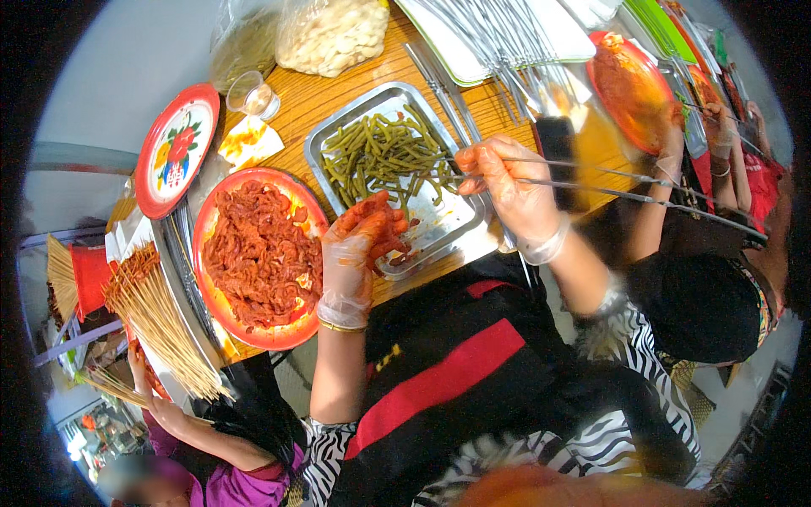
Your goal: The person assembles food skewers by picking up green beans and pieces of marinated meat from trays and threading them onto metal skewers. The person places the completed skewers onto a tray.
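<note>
My left hand point(355, 253), in a clear plastic glove stained red, holds a small heap of red marinated meat point(388, 233) over the near edge of a metal tray point(405, 269). Cut green beans point(380, 152) lie in that tray. My right hand point(513, 184), gloved too, grips metal skewers point(633, 193); their points reach left above the beans and their shafts run off to the right. To the left, a red-rimmed round plate point(201, 253) bears a large pile of marinated meat strips point(260, 253).
Metal skewers point(507, 38) lie on a white tray point(573, 38) at the back. A flowered plate point(184, 142), a plastic cup point(263, 101) and a bag of pale food point(336, 38) stand back left. Bamboo skewers point(165, 336) lie left. Other people work on both sides.
</note>
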### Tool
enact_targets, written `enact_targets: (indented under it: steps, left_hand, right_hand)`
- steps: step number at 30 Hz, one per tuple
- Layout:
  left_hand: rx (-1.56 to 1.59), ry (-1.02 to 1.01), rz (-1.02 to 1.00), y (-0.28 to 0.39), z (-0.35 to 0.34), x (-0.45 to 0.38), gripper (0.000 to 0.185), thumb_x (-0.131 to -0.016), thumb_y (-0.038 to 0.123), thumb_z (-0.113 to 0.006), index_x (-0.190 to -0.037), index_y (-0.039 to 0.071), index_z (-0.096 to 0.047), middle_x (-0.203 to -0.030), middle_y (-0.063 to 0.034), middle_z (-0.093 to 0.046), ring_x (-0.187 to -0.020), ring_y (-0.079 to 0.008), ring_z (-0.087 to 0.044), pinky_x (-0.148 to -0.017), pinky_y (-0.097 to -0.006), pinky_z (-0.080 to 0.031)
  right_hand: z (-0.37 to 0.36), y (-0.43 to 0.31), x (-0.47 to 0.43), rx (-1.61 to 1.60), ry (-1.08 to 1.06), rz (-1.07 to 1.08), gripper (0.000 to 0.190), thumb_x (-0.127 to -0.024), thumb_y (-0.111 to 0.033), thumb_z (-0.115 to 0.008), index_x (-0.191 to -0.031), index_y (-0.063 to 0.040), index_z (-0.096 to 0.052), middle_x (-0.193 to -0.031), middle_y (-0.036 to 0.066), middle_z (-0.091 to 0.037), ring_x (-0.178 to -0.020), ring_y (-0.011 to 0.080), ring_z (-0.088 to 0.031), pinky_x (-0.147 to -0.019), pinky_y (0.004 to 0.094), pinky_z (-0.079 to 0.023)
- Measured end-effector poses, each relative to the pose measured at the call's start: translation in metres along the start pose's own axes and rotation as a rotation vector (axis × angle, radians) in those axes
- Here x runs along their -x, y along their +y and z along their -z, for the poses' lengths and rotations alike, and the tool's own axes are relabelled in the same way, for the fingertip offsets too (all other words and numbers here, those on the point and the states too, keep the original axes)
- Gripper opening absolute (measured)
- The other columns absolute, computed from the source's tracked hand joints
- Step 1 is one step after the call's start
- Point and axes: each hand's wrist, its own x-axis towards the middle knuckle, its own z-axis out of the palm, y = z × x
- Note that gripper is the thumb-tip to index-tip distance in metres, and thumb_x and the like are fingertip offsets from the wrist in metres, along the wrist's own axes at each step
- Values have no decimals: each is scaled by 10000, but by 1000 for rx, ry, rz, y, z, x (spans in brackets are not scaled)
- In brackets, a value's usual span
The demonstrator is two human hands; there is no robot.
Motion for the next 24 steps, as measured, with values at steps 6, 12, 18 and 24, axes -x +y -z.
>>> enact_targets:
  steps: [6, 12, 18, 24]
  left_hand:
    - [94, 25, 6, -6, 7, -4, 338, -825, 39, -598, -1148, -40, -534, -964, -155, -633, -815, -215, -646, -644, -294, -544]
    - [14, -10, 7, -8, 7, -8, 371, -808, 16, -604, -1163, -48, -521, -973, -150, -630, -831, -215, -645, -657, -297, -541]
    - [6, -25, 52, -5, -4, -3, 377, -795, 4, -608, -1159, -49, -525, -972, -137, -632, -834, -206, -643, -646, -290, -537]
    - [-57, -91, 49, -16, 6, -10, 401, -775, 0, -638, -1160, -30, -531, -977, -129, -632, -831, -191, -638, -635, -283, -524]
  right_hand:
    - [1, 17, -3, 163, -73, 178, 280, -948, -153, -454, -855, 69, -596, -838, 105, -602, -649, 153, -617, -597, 241, -512]
    - [10, 0, 4, -190, 101, -107, 354, -957, -250, -441, -841, 53, -585, -748, 105, -615, -611, 159, -628, -568, 248, -512]
    - [21, -7, 9, -173, 119, -163, 430, -963, -328, -404, -834, 41, -584, -701, 117, -609, -594, 171, -628, -552, 259, -517]
    - [26, -17, 17, -220, 208, -221, 427, -963, -327, -404, -819, 40, -568, -698, 133, -607, -572, 196, -633, -523, 270, -527]
